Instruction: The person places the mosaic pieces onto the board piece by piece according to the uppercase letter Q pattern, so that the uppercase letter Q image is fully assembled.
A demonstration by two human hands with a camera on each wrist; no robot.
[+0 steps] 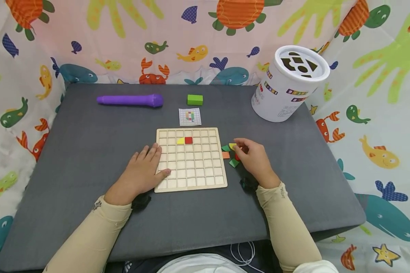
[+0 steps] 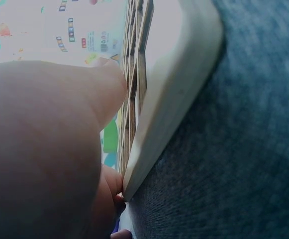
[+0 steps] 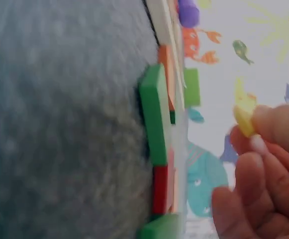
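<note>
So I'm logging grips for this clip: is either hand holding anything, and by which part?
The right hand pinches a yellow piece by its edge at the fingertips. The left hand holds nothing; it rests flat on the wooden grid board at the left edge.

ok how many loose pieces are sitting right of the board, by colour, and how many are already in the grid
On the wooden board:
yellow piece: 1
red piece: 1
Beside the board, by the right hand:
green pieces: 2
yellow piece in the fingers: 1
orange piece: 1
red piece, partly hidden: 1
Total: 7
</note>
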